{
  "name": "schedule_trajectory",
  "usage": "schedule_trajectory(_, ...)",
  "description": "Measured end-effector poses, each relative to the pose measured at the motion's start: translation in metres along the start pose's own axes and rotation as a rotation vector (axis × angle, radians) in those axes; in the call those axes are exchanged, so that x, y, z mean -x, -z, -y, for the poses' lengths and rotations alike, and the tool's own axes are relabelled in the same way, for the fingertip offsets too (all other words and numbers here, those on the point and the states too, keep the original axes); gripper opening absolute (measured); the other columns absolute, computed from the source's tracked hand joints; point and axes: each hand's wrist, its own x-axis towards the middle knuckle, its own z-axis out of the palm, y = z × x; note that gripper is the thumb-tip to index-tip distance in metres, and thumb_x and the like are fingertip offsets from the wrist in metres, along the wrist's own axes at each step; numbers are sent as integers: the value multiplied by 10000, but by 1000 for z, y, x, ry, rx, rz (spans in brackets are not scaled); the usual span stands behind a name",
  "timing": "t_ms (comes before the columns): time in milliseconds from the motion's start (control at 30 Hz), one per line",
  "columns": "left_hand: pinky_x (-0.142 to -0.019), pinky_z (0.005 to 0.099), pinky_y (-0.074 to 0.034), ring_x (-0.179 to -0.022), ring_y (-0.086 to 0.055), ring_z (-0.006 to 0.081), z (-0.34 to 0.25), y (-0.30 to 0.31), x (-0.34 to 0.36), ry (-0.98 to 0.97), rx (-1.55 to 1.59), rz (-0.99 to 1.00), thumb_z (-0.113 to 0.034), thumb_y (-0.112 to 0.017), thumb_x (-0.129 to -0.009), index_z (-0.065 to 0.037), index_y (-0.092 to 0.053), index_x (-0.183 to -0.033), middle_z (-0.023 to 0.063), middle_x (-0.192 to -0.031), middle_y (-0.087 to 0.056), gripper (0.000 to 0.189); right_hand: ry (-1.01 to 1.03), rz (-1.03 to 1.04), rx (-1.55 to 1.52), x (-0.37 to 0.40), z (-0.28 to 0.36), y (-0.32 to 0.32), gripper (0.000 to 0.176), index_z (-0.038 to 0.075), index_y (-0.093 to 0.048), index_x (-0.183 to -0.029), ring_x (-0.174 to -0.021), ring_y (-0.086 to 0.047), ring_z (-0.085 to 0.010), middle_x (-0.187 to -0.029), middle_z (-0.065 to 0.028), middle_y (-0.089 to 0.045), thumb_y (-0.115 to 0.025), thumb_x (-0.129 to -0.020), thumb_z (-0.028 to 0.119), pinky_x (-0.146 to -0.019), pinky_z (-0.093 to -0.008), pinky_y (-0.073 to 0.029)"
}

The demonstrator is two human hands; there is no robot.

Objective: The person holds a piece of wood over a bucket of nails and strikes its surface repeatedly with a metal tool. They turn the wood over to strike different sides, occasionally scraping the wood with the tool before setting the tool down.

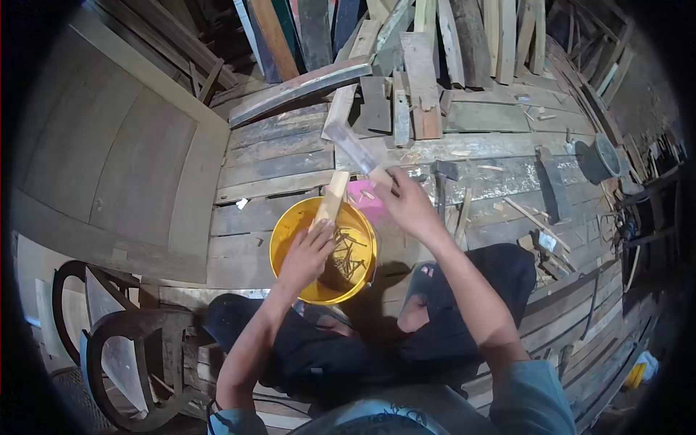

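My left hand (308, 254) is closed on the lower end of a pale wooden block (333, 196), which stands tilted against the rim of a yellow bucket (279, 243). Thin brown sticks or pegs (350, 255) lie in the bottom of the bucket between my legs. My right hand (407, 206) grips the light wooden handle of a flat-bladed tool (354, 151), smeared by motion, its blade pointing up and left beyond the block. Partly hidden behind the bucket is a pink plastic piece (368, 204) with small wood bits on it.
A dark-headed hammer (445, 171) lies right of my right hand. Wooden boards (420, 69) lean at the back, and a panelled door (116, 159) lies at left. Scraps and sticks (538, 225) litter the plank floor at right, near a grey bowl (607, 156).
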Motion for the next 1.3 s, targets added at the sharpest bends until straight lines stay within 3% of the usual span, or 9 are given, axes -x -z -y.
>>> schedule_trajectory(67, -1069, 434, -395, -1374, -413, 260, -6, 3, -3, 79, 86, 67, 67, -594, -675, -65, -539, -1294, 107, -1430, -493, 635, 32, 58, 66, -11, -14, -18, 403, -39, -532, -1107, -1006, -624, -422, -1047, -276, -645, -610, -903, 300, -834, -454, -489)
schedule_trajectory(333, -1146, 378, -325, -1429, -323, 305, 14, -16, -1, 306, 453, 22, 48, -707, -674, -43, -379, -1464, 168, -1520, -364, 860, -28, 138, 249, -59, -43, -47, 340, -28, -489, -1087, -959, -639, -447, -988, -275, -663, -596, -889, 226, -812, -498, -508)
schedule_trajectory(433, -1103, 355, -383, -1365, -440, 286, 27, -19, 6, 564, 823, -179, 26, -708, -715, -24, -452, -1419, 186, -1463, -449, 751, -40, 108, 180, -84, -47, -49, 366, -18, -499, -1076, -909, -654, -435, -931, -268, -668, -617, -868, 259, -795, -496, -504)
schedule_trajectory(500, -1019, 325, -453, -1193, -570, 204, 24, -30, 9, 775, 1022, -451, -2, -662, -869, -4, -535, -1334, 157, -1312, -586, 482, -97, 144, 124, -100, -49, -52, 389, -13, -503, -1071, -900, -654, -434, -923, -257, -670, -641, -857, 281, -793, -494, -500)
schedule_trajectory(667, -916, 282, -487, -1047, -619, 154, 18, -46, 18, 1273, 1284, -447, -22, -685, -886, 9, -594, -1116, 116, -1165, -660, 250, -97, 211, -45, -119, -81, -84, 484, 7, -531, -1159, -916, -671, -347, -960, -217, -674, -699, -822, 311, -795, -433, -499)
schedule_trajectory(900, -509, 314, -573, -836, -660, 211, 0, -56, -7, 1349, 1369, -451, -256, -638, -950, -68, -515, -1206, 124, -1100, -613, 341, -33, 332, -50, -114, -85, -92, 438, -20, -513, -1141, -939, -644, -431, -961, -264, -664, -617, -859, 299, -828, -487, -492)
schedule_trajectory(1033, -580, 345, -585, -803, -668, 183, 8, -63, -18, 1395, 1529, -299, -391, -551, -981, -63, -484, -1326, 99, -1083, -635, 481, 69, 367, 110, -110, -80, -79, 352, 24, -514, -1119, -904, -636, -438, -963, -260, -659, -583, -890, 282, -787, -522, -482)
schedule_trajectory(1167, -743, 403, -570, -927, -664, 213, 24, -67, -22, 1421, 1739, -156, -407, -457, -991, -52, -545, -1257, 105, -1090, -642, 452, 288, 408, 224, -104, -78, -68, 316, 50, -495, -1110, -894, -632, -434, -906, -243, -654, -579, -913, 282, -772, -531, -478)
schedule_trajectory(1300, -739, 355, -551, -844, -647, 230, 15, -56, -47, 1504, 1604, -361, -361, -473, -968, -21, -554, -1235, 94, -1001, -629, 440, 343, 464, 340, -100, -62, -67, 305, 69, -482, -1124, -828, -636, -442, -831, -235, -653, -574, -930, 286, -696, -541, -479)
